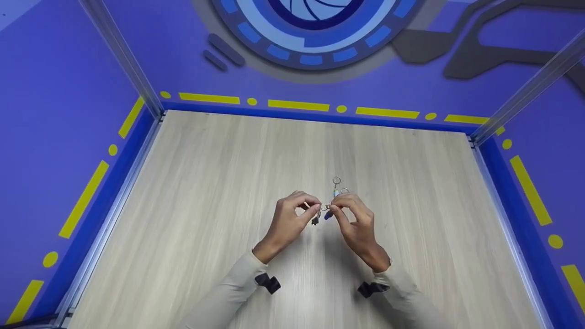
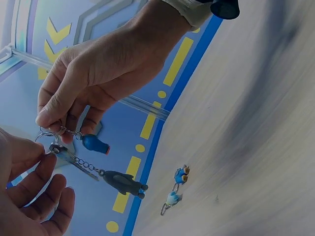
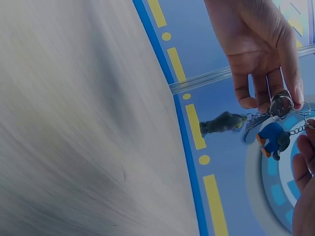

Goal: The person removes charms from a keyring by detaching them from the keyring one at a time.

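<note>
My left hand [image 1: 290, 214] pinches a key ring that carries a silver key [image 2: 74, 161] and, on a short chain, a grey animal figure [image 2: 120, 182]. Facing it, my right hand [image 1: 358, 224] pinches the ring of a keychain [image 3: 299, 130] with a small blue figure [image 3: 272, 137], which shows orange feet and a dark head. The two rings meet and overlap between the fingertips, above the table. Both figures hang down below the hands. In the right wrist view the left thumb lies against the key's round head [image 3: 281, 104].
Two more keychains lie on the wooden table [image 1: 219, 183] just beyond the right hand: one with a pale blue charm [image 2: 172, 198], one with a blue and brown figure [image 2: 181, 175]. Blue-purple panels [image 1: 183, 55] wall in the back and both sides.
</note>
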`<action>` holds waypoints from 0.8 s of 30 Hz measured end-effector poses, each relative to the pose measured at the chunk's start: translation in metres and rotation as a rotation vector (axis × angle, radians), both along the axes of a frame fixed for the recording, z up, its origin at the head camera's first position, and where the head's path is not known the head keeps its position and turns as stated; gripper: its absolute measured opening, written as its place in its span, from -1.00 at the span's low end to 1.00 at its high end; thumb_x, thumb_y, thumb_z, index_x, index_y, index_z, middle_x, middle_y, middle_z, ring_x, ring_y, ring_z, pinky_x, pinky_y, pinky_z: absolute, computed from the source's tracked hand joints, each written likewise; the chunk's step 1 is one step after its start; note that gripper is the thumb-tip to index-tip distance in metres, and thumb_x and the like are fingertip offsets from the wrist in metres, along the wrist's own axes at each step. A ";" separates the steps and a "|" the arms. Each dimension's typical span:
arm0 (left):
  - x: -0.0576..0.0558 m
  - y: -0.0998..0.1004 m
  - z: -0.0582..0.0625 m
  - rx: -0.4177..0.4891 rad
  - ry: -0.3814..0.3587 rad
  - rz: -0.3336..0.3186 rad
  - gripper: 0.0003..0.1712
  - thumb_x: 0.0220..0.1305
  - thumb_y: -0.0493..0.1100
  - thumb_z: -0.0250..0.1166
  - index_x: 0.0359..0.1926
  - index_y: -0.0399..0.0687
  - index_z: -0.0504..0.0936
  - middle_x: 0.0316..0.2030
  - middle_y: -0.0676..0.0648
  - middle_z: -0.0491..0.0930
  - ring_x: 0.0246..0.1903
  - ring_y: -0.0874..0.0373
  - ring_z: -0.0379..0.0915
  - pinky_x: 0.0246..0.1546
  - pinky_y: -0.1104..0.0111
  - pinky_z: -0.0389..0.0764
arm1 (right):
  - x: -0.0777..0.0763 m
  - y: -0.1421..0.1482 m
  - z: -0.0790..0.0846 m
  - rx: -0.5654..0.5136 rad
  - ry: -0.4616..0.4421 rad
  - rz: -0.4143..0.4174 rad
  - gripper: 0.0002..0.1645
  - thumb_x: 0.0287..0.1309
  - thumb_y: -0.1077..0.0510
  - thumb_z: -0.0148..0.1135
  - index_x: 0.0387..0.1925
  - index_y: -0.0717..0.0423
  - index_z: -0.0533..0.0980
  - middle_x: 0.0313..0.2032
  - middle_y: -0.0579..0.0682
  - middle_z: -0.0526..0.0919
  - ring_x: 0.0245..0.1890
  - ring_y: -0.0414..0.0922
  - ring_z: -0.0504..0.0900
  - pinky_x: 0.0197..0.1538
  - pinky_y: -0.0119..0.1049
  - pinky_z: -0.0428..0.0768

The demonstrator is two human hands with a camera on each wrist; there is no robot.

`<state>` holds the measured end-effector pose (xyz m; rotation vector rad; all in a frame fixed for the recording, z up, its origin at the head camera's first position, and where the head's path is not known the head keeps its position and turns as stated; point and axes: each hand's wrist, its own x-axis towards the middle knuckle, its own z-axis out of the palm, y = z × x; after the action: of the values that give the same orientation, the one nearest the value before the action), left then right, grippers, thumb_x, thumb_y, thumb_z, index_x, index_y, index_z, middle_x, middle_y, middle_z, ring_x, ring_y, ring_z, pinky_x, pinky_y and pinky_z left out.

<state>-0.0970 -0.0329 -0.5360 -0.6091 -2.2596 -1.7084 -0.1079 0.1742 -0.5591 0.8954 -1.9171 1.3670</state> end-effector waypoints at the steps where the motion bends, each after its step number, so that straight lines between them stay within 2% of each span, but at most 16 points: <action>1: 0.000 0.000 0.000 -0.004 0.021 0.005 -0.95 0.46 -0.32 0.47 -0.19 -0.11 0.85 -0.25 0.06 0.79 -0.20 0.19 0.68 -0.12 0.24 0.74 | 0.000 0.000 0.000 0.003 -0.005 -0.004 -0.83 0.31 0.50 0.42 -0.20 0.23 0.68 -0.21 0.07 0.74 -0.19 0.00 0.71 0.09 -0.34 0.65; 6: -0.001 0.000 -0.002 -0.049 0.115 0.017 -0.95 0.45 -0.35 0.47 -0.21 -0.15 0.81 -0.27 0.03 0.78 -0.18 0.17 0.66 -0.14 0.03 0.73 | -0.001 0.001 -0.002 0.001 -0.047 -0.017 -0.94 0.39 0.39 0.45 -0.20 0.22 0.73 -0.22 0.06 0.70 -0.21 -0.05 0.68 0.00 -0.40 0.65; 9: -0.002 -0.001 -0.003 -0.085 0.147 0.024 -0.95 0.46 -0.34 0.47 -0.22 -0.15 0.81 -0.27 0.03 0.77 -0.18 0.17 0.64 -0.13 0.11 0.71 | -0.001 0.000 -0.002 -0.003 -0.065 -0.020 -0.87 0.33 0.44 0.48 -0.21 0.20 0.75 -0.23 0.06 0.67 -0.22 -0.06 0.68 -0.01 -0.42 0.65; 13: -0.001 -0.001 -0.004 -0.128 0.176 0.048 -0.94 0.44 -0.34 0.48 -0.22 -0.13 0.81 -0.27 0.04 0.76 -0.17 0.17 0.63 -0.10 0.25 0.67 | -0.002 -0.001 -0.003 0.006 -0.071 -0.037 -0.67 0.14 0.58 0.51 -0.22 0.14 0.76 -0.26 0.03 0.69 -0.23 -0.06 0.67 -0.01 -0.43 0.63; 19: -0.001 -0.003 -0.005 -0.193 0.202 0.078 -0.93 0.43 -0.33 0.49 -0.22 -0.09 0.80 -0.27 0.05 0.75 -0.15 0.16 0.64 -0.09 0.27 0.68 | -0.005 -0.005 -0.008 0.000 -0.076 -0.043 -0.66 0.08 0.61 0.52 -0.25 0.16 0.76 -0.29 0.05 0.71 -0.25 -0.03 0.65 -0.02 -0.44 0.60; 24: 0.000 -0.006 -0.007 -0.255 0.220 0.089 -0.94 0.45 -0.32 0.48 -0.21 -0.09 0.81 -0.27 0.04 0.75 -0.16 0.15 0.63 -0.11 0.28 0.67 | -0.006 -0.008 -0.010 0.024 -0.070 -0.037 -0.66 0.11 0.59 0.52 -0.24 0.14 0.75 -0.29 0.04 0.69 -0.27 -0.04 0.64 -0.07 -0.41 0.60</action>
<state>-0.0974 -0.0391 -0.5431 -0.6991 -2.3219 -1.2547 -0.1138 0.1663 -0.5692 0.8290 -1.9970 1.3731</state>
